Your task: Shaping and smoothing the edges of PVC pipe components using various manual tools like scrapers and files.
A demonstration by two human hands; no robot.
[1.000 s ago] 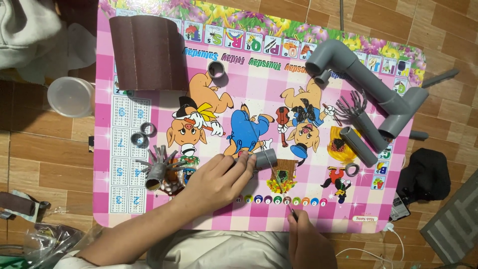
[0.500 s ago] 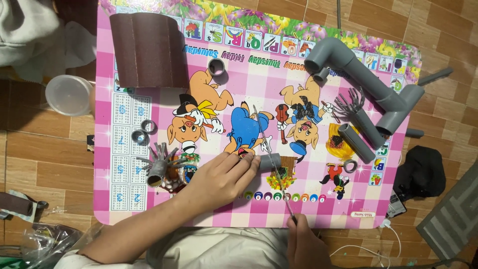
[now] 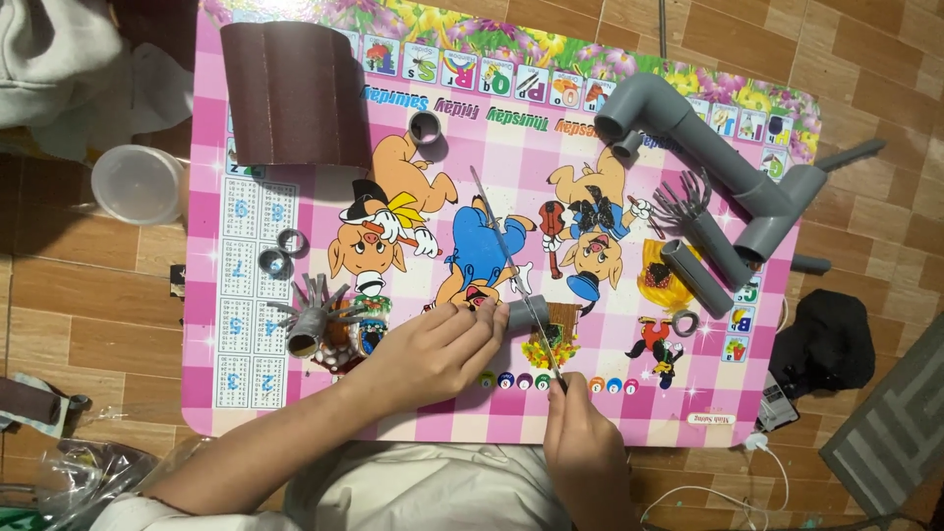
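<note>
My left hand (image 3: 433,352) presses down on a short grey pipe piece (image 3: 523,313) lying on the pink cartoon-printed table (image 3: 610,413). My right hand (image 3: 580,428) grips the near end of a thin saw blade (image 3: 509,264). The blade runs away from me and lies across the pipe piece just right of my left fingers.
A brown sandpaper roll (image 3: 287,93) stands at the far left. Small pipe rings (image 3: 283,251), a fringed pipe stub (image 3: 315,320), a long grey pipe assembly (image 3: 713,157) and two more pipes (image 3: 703,265) lie on the table. A plastic cup (image 3: 138,184) sits on the floor.
The right hand has come forward with the saw blade, which now lies across the pipe piece. The left hand stays on the pipe.
</note>
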